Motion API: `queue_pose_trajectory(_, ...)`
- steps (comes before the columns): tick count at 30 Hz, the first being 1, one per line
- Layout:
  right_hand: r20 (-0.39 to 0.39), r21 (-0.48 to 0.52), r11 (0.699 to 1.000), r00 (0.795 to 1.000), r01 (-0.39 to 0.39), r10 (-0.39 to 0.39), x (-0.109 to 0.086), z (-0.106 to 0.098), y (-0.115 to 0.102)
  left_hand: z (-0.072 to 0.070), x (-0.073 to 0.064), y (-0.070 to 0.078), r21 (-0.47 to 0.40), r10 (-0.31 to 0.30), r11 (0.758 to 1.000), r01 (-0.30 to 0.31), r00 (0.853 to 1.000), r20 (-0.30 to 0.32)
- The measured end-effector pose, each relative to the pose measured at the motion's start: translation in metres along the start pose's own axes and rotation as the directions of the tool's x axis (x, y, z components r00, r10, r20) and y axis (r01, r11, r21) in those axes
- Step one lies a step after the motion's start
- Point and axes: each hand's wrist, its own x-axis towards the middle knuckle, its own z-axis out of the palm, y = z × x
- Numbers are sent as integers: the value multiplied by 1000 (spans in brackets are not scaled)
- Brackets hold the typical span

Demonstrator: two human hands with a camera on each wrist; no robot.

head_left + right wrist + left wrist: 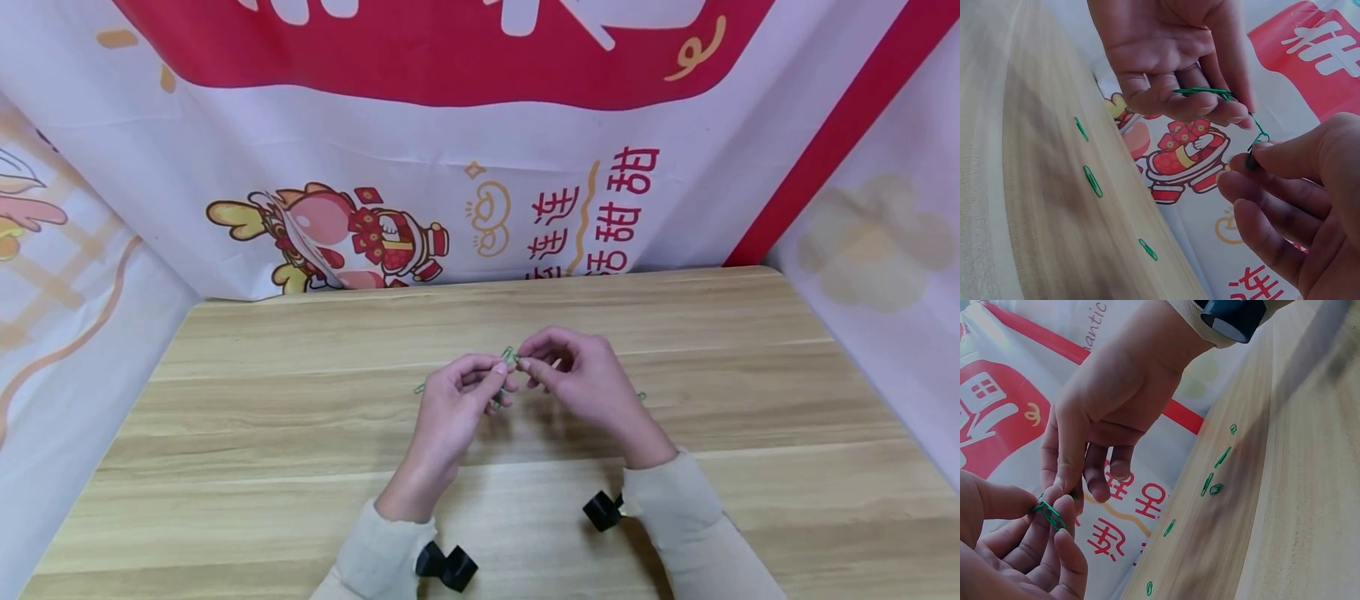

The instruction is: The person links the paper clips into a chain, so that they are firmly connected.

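Note:
Green paper clips are in both hands, held close together over the wooden table. My left hand (450,408) pinches linked paper clips (1052,515) between thumb and forefinger, and part of them lies across its fingers in the right wrist view. Opposite it, my right hand (585,379) pinches a paper clip (1252,159) between thumb and forefinger. That clip touches a thin green wire loop (1262,130) running up to the left fingertips. Fingertips partly hide the clips where they meet.
Several loose green paper clips lie on the wooden table (300,433), among them one paper clip (1169,527) and another paper clip (1092,181). A printed cloth (420,133) stands behind the table's far edge. Black wrist cameras sit at both sleeves.

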Motion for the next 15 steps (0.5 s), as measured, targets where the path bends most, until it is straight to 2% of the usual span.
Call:
queue_pose_trajectory(5,-10,65,996,998,-60,61,0,-6,0,-1,1,0,-4,-15,1000,15,1000,11)
queue_pose_trajectory(15,-51,229,972,997,-52,66,4,-15,0,-2,2,-2,46,-35,998,34,999,34)
